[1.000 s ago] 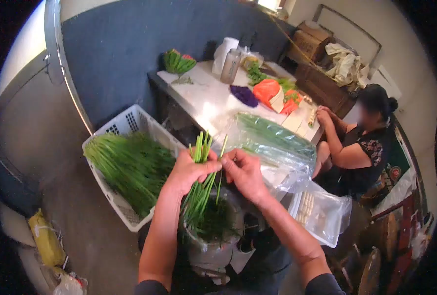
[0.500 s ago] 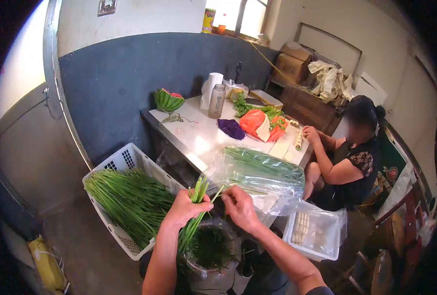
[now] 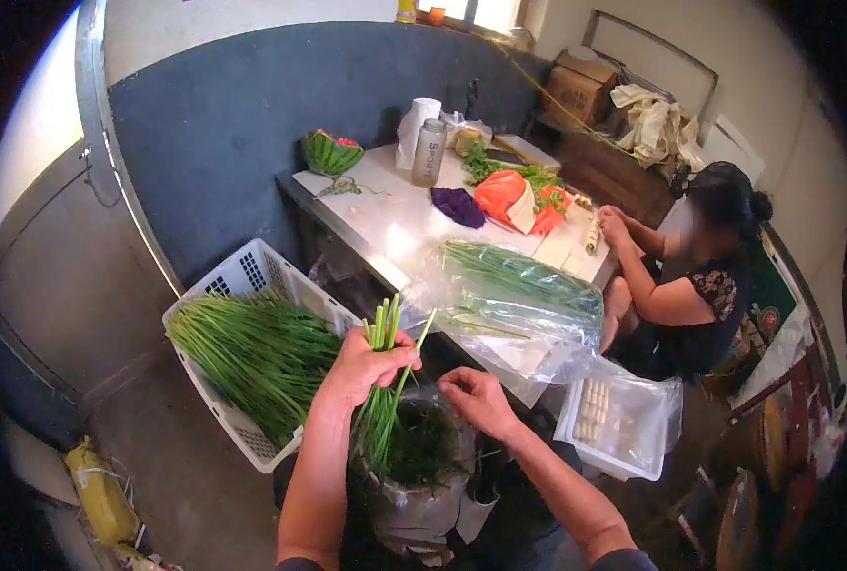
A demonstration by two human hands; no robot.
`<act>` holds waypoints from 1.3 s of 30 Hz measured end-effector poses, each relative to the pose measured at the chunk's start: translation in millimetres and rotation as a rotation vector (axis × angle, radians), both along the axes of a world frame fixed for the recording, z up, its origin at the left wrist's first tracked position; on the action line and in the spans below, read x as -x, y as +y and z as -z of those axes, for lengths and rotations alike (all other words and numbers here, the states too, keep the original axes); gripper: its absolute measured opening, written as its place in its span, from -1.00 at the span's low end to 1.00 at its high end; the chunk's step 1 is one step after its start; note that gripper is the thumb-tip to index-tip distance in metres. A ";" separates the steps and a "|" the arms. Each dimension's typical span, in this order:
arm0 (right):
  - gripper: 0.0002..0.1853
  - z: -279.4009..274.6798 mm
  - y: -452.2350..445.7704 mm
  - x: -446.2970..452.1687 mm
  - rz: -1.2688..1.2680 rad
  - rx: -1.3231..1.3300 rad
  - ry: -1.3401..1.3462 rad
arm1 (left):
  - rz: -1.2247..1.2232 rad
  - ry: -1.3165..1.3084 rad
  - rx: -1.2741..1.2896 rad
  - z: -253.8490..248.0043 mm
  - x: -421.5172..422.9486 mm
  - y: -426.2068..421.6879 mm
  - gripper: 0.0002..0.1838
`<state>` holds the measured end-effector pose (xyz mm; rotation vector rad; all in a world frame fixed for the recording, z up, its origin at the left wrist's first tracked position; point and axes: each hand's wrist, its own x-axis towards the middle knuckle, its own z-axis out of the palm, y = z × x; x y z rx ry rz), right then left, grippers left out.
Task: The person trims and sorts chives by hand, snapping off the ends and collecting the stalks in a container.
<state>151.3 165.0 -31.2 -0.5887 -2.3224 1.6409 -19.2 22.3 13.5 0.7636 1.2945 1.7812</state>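
Observation:
My left hand point(image 3: 366, 369) is closed round a bunch of long green stalks point(image 3: 382, 328), thick ends up and thin leaves hanging down. One stalk leans out to the right from its thumb. To the right, my right hand point(image 3: 474, 393) has its fingertips pinched together above the bucket's edge; whatever they may hold is too small to name. Below both hands stands a bucket point(image 3: 414, 514) with dark green scraps point(image 3: 423, 443) inside. At the left, a white crate point(image 3: 216, 400) holds many more green stalks point(image 3: 247, 357).
A table point(image 3: 347, 205) bears bagged green stalks point(image 3: 528, 285), a bottle point(image 3: 429, 152), purple cloth point(image 3: 458, 206) and cut watermelon point(image 3: 331, 152). At the right, a seated person point(image 3: 695, 276) handles small pieces. A lined white tub point(image 3: 618, 419) stands near my right forearm.
The view has tilted up, then slightly down again. My right hand has moved away from the bunch, down and to the right, while my left hand has kept its hold on the stalks.

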 end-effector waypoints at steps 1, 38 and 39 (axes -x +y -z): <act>-0.80 -4.9 -0.8 1.7 0.004 0.034 0.003 | 0.001 -0.012 -0.009 0.1 -1.0 0.5 -0.86; -0.80 -22.4 -13.9 26.1 0.229 0.107 0.268 | 0.212 -0.032 0.052 3.4 -10.7 6.1 -0.79; -0.80 -17.7 -11.3 25.2 0.228 0.106 0.267 | 0.207 -0.055 0.029 2.3 -10.0 4.8 -0.80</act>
